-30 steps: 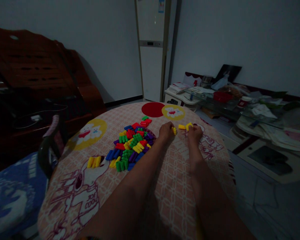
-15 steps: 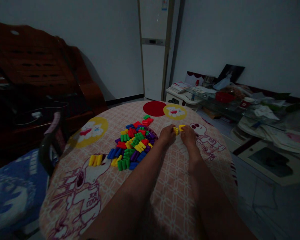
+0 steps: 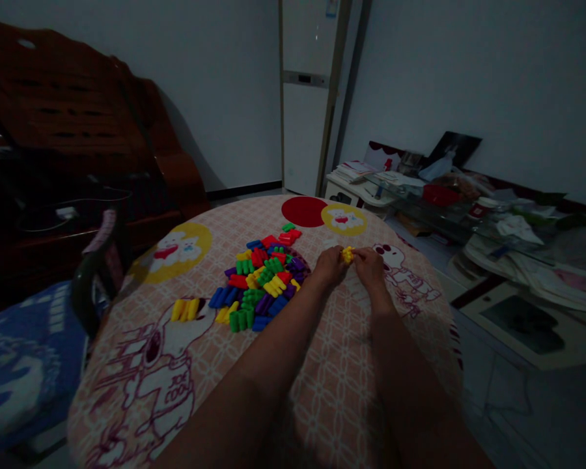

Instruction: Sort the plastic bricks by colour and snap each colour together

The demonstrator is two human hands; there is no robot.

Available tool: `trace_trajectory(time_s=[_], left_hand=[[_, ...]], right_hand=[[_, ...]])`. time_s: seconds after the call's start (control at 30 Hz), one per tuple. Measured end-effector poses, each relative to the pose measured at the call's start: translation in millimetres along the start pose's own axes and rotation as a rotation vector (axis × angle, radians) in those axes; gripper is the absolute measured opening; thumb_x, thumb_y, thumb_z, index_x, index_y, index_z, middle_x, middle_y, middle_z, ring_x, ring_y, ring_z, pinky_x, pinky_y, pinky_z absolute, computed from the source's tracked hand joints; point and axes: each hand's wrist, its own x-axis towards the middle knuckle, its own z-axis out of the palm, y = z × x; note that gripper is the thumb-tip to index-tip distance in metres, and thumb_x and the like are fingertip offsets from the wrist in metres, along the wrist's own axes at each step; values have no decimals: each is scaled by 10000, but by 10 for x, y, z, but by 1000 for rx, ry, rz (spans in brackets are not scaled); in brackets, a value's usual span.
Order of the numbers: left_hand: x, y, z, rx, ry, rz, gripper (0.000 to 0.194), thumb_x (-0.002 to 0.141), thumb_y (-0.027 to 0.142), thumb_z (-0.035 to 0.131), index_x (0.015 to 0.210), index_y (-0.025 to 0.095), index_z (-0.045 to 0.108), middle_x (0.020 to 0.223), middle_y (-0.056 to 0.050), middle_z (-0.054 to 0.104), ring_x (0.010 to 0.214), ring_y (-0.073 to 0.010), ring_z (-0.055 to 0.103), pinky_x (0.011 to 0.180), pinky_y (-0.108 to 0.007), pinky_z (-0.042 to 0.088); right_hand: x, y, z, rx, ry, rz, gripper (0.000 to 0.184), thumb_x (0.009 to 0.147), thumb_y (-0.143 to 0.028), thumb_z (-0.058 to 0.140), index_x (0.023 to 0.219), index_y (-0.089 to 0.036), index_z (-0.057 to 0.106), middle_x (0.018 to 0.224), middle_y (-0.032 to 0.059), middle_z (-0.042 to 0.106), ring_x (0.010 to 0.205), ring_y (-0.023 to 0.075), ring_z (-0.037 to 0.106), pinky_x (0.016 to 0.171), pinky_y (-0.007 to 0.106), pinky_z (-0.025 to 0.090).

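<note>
My left hand (image 3: 330,266) and my right hand (image 3: 370,267) meet above the far right part of the table. Yellow toy building blocks (image 3: 348,255) are pinched between them, the fingers of both hands closed on the pieces. Whether the pieces are joined is too small to tell. Left of my left forearm lies a loose pile of toy blocks (image 3: 254,299) in green, red, blue, purple and yellow. Several yellow blocks (image 3: 185,310) sit side by side, apart from the pile on its left. Red blocks (image 3: 289,236) and a green block (image 3: 288,227) lie at its far end.
A patterned cloth covers the round table (image 3: 332,365). At the left stand a chair with a blue cushion (image 3: 34,352) and a wooden bench (image 3: 78,130). A tall white cabinet-like unit (image 3: 305,137) is behind. A cluttered glass-topped stand (image 3: 420,195) runs along the right.
My right hand has moved left with its yellow block until it meets the yellow block in my left hand. The view has shifted slightly; the pile looks unchanged.
</note>
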Motion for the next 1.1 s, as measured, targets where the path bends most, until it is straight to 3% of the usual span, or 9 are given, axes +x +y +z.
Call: trace_trajectory(time_s=[0.17,0.4,0.57,0.77,0.97,1.1], left_hand=[[14,-5,21,8,-11,0,337,834,210,626,1163,139,633,1129,-131,696,1060,-239,636,959,-338,479],[1,25,22,-101,51,-134,557,756,132,682,1303,125,580,1260,-154,658,1117,-243,635,979,-336,491],[36,15,38,-242,7,-173,536,733,101,682,1264,109,608,1189,-135,696,997,-205,674,876,-300,529],[24,11,32,-270,50,-161,517,745,117,689,1257,112,618,1151,-121,712,998,-212,674,887,-318,534],[37,89,-224,-101,39,-99,511,764,88,705,1269,104,626,1249,-158,666,995,-212,685,949,-323,518],[44,172,-600,-13,12,-26,447,814,139,692,1257,134,634,1245,-132,671,945,-179,692,903,-306,532]], right_hand=[[-21,-70,-14,-12,29,-7,310,792,-200,485,909,-191,772,937,92,749,913,232,672,905,382,523],[-24,-8,-22,72,42,48,423,831,-240,442,1146,-156,711,1140,125,735,1055,248,671,988,430,514],[-22,8,18,130,-21,74,438,792,-224,447,1123,-147,724,1141,126,740,1068,241,676,1022,429,498],[-25,-21,19,176,3,114,413,763,-226,477,1077,-156,737,1053,112,762,993,246,696,981,442,520],[-28,-21,-11,201,83,170,423,756,-275,508,1087,-142,734,1036,129,762,953,254,707,927,435,539],[-38,-19,-23,217,103,144,444,748,-299,504,1090,-140,737,1012,129,765,938,263,706,914,441,538]])
